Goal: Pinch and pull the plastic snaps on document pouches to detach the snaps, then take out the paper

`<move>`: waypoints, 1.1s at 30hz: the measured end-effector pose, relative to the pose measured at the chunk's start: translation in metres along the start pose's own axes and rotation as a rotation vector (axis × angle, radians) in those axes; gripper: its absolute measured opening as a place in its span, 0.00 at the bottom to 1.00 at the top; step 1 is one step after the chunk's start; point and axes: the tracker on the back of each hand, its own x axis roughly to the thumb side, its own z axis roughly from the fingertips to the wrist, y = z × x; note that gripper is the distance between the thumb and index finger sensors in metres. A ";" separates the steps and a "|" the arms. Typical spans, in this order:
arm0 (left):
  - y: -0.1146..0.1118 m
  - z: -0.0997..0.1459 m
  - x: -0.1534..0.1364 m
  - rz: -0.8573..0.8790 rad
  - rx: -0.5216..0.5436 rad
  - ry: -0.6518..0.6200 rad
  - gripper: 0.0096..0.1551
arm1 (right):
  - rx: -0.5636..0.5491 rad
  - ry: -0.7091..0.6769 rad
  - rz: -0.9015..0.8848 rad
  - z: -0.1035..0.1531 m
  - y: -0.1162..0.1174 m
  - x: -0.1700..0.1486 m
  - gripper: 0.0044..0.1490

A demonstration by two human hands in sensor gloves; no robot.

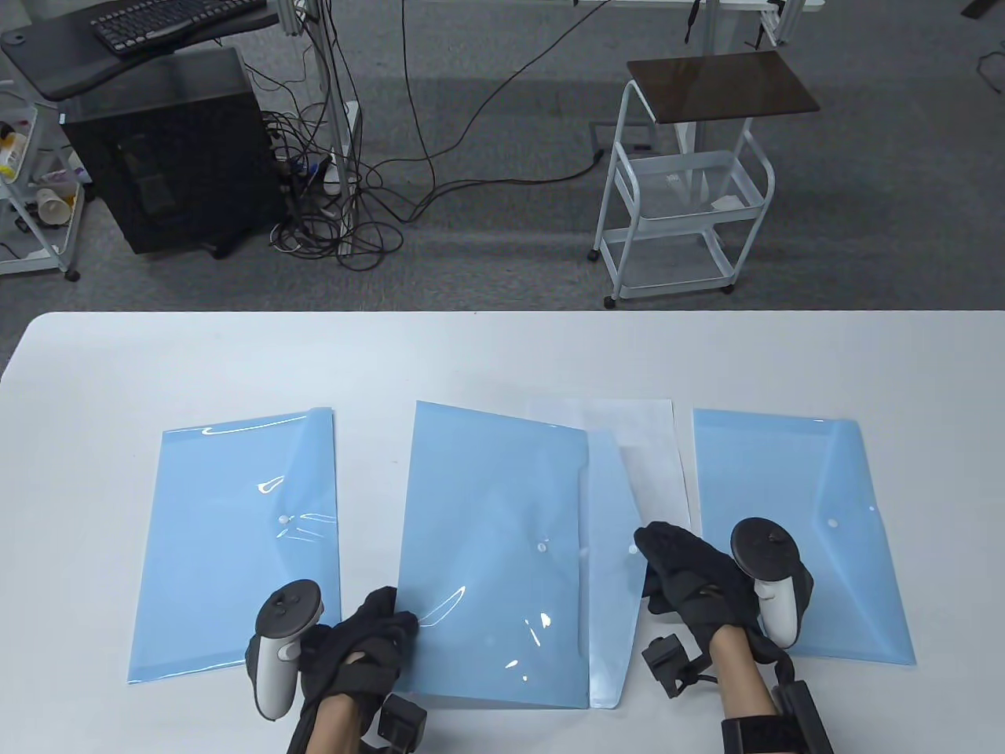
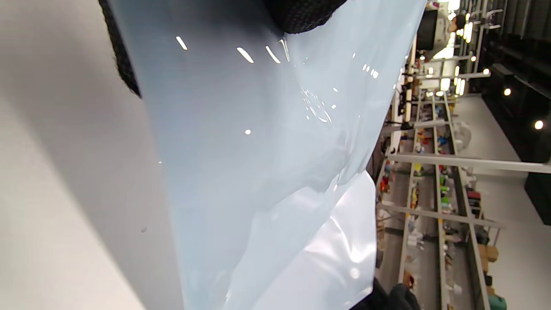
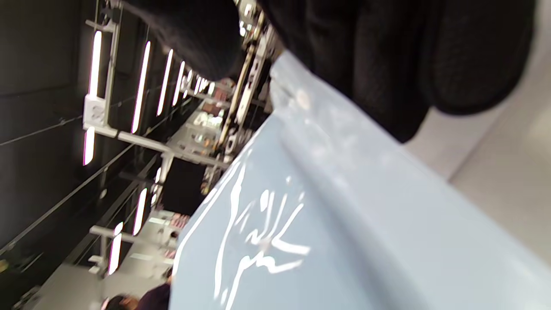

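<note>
Three light-blue document pouches lie side by side on the white table [image 1: 502, 353]. The middle pouch [image 1: 487, 542] has its flap [image 1: 612, 503] folded open to the right, and its snap stud [image 1: 542, 546] shows. My left hand [image 1: 373, 632] grips this pouch's lower left edge [image 2: 142, 86], which is raised off the table. My right hand [image 1: 679, 569] pinches the flap's tip [image 3: 310, 120] between thumb and fingers. A white sheet of paper [image 1: 640, 444] sticks out at the far right of the middle pouch, partly under the flap.
The left pouch [image 1: 235, 542] and the right pouch [image 1: 793, 526] lie flat with their snaps [image 1: 834, 522] shut. Beyond the table's far edge stand a white wire cart [image 1: 683, 204] and a black computer tower [image 1: 165, 149] with cables.
</note>
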 end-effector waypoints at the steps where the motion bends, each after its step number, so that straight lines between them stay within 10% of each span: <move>1: -0.001 0.000 0.000 -0.001 -0.003 0.003 0.26 | 0.021 -0.011 0.005 0.000 0.003 0.002 0.42; 12: 0.000 -0.005 -0.008 -0.033 0.040 0.072 0.26 | 0.253 -0.140 0.389 -0.001 0.055 0.032 0.43; 33: -0.001 -0.008 -0.010 -0.114 0.089 0.145 0.26 | 0.302 -0.100 1.060 -0.023 0.134 0.032 0.40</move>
